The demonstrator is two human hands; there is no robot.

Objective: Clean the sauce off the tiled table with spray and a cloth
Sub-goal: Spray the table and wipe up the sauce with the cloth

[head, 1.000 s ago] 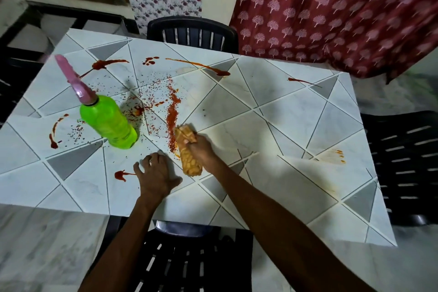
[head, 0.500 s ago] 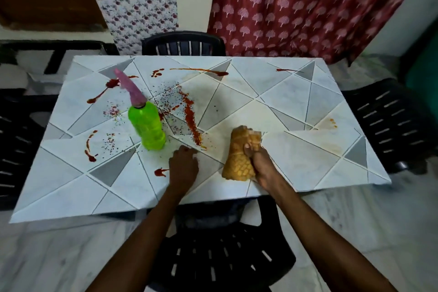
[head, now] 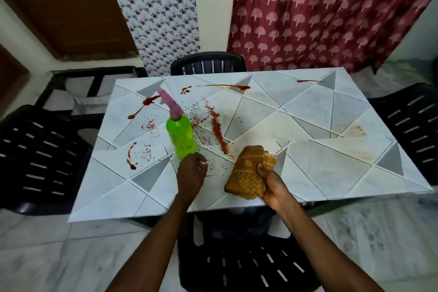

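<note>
A green spray bottle (head: 181, 138) with a pink nozzle stands upright left of centre on the white tiled table (head: 320, 168). Red sauce streaks (head: 216, 129) and specks spread beside and behind it, with more streaks at the far edge and left side. My left hand (head: 190, 173) rests on the table just in front of the bottle's base, fingers loosely curled, holding nothing. My right hand (head: 272, 185) grips a folded yellow-orange cloth (head: 248, 173) near the table's front edge, right of the sauce.
Black plastic chairs stand at the far side (head: 208, 63), at the left (head: 40, 156), at the right (head: 412, 125) and directly below me (head: 246, 261). A faint orange smear (head: 358, 130) marks the table's right side. A red patterned curtain (head: 320, 12) hangs behind.
My right hand drew the cloth back from the long sauce streak toward the front edge. My left hand shifted closer to the bottle's base. The camera pulled back and tilted up.
</note>
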